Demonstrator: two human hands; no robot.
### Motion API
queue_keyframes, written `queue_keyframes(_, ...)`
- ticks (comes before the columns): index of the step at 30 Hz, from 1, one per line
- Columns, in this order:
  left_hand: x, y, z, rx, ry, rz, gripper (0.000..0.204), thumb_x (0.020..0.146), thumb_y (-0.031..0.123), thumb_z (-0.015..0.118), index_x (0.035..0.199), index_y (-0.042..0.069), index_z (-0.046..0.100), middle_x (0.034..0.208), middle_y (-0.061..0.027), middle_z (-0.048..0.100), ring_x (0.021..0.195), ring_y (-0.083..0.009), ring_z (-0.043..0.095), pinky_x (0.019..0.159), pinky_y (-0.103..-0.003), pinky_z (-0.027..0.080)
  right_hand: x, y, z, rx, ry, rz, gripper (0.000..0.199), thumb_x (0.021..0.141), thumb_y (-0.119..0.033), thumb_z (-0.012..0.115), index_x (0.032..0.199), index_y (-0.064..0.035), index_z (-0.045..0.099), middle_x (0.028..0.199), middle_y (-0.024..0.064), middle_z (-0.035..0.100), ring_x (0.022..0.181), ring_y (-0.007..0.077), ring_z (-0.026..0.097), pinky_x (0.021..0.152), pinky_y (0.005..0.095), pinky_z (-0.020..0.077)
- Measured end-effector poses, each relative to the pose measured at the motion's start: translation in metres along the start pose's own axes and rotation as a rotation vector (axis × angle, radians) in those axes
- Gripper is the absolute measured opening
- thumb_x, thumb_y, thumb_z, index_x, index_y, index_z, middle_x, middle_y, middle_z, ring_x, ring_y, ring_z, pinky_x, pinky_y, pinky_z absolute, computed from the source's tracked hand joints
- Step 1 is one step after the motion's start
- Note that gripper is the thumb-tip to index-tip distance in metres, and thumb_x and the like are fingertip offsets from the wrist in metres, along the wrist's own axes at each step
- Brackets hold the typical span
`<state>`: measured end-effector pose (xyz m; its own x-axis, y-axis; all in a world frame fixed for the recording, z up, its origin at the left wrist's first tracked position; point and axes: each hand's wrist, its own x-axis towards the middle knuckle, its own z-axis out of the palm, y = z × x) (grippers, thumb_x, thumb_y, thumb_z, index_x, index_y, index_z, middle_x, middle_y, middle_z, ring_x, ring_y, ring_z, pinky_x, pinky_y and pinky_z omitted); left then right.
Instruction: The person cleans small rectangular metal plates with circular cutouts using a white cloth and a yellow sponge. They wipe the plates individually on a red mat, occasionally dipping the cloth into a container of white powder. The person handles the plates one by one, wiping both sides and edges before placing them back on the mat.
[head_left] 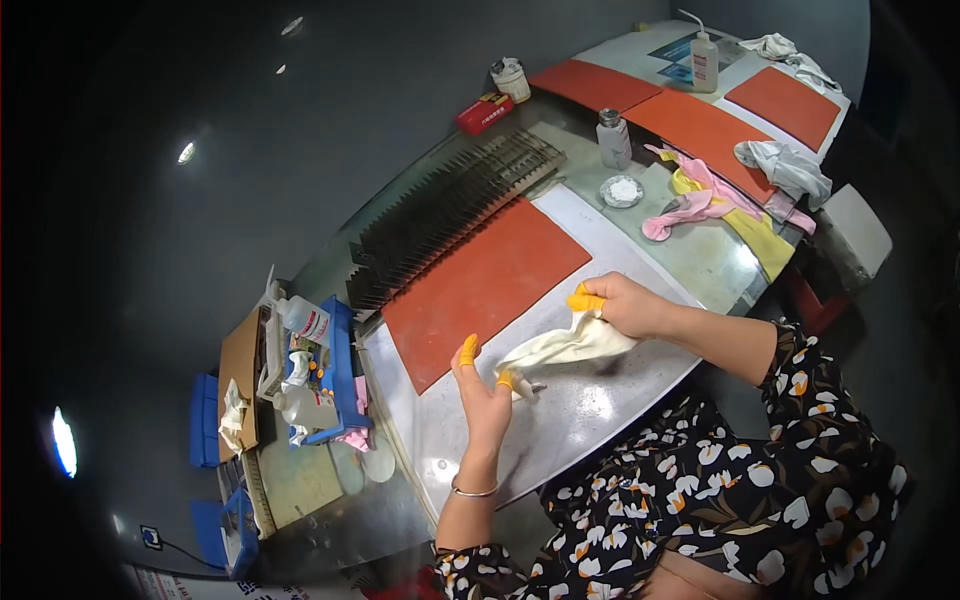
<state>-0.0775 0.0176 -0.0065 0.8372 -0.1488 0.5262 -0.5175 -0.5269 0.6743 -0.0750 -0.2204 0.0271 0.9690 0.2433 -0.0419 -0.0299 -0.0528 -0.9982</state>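
While 2 hands pinch 1 cream cloth, left hand and right hand closed, 4 orange mats lie.

One head-worn fisheye view looks steeply down from close above the orange mat, workbench tilted, edges bending rimward.

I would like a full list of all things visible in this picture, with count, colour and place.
cream cloth: 1, cream, held between both hands
red mat: 1, red, on the table beside the hands
slotted rack: 1, dark, beyond the red mat
pink gloves: 1 pile, pink and yellow, far right
small bottle: 1, clear, behind the gloves
blue tray: 1, blue, left, holding bottles
left hand: 1, orange fingertip covers, grips the cloth's end
right hand: 1, grips the cloth's other end
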Motion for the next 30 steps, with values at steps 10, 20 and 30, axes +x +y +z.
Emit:
queue_keyframes(10, 0.028, 0.017, 0.044, -0.488, -0.519, -0.374, 0.02, 0.081, 0.006, 0.063, 0.098, -0.004, 0.057, 0.085, -0.0053, 0.062, 0.076, -0.01, 0.057, 0.069, -0.023, 0.046, 0.014, 0.013, -0.017, 0.245, 0.128, 0.02, 0.021, 0.092, -0.018, 0.048, 0.088, -0.0019, 0.06, 0.074, 0.0, 0.06, 0.072, 0.0096, 0.055, 0.065, 0.0274, 0.0465)
queue_keyframes(20, 0.033, 0.014, 0.034, -0.43, -0.518, -0.127, 0.028, 0.084, 0.005, 0.059, 0.11, -0.002, 0.059, 0.09, -0.0081, 0.066, 0.083, -0.0114, 0.059, 0.076, -0.024, 0.046, 0.028, 0.021, -0.052, -0.431, 0.407, -0.511, 0.047, 0.082, -0.035, 0.063, 0.111, -0.0002, 0.052, 0.107, 0.0097, 0.057, 0.095, 0.0184, 0.054, 0.08, 0.0322, 0.0434)
queue_keyframes(30, 0.046, -0.004, 0.036, -0.789, -0.33, -0.371, 0.011, 0.079, 0.003, 0.062, 0.08, 0.005, 0.051, 0.103, -0.0086, 0.06, 0.092, -0.0148, 0.055, 0.084, -0.029, 0.042, 0.019, 0.024, -0.047, 0.041, -0.095, 0.031, 0.02, 0.087, -0.018, 0.057, 0.093, 0.0004, 0.065, 0.087, 0.0017, 0.063, 0.079, 0.0074, 0.053, 0.071, 0.0239, 0.0427)
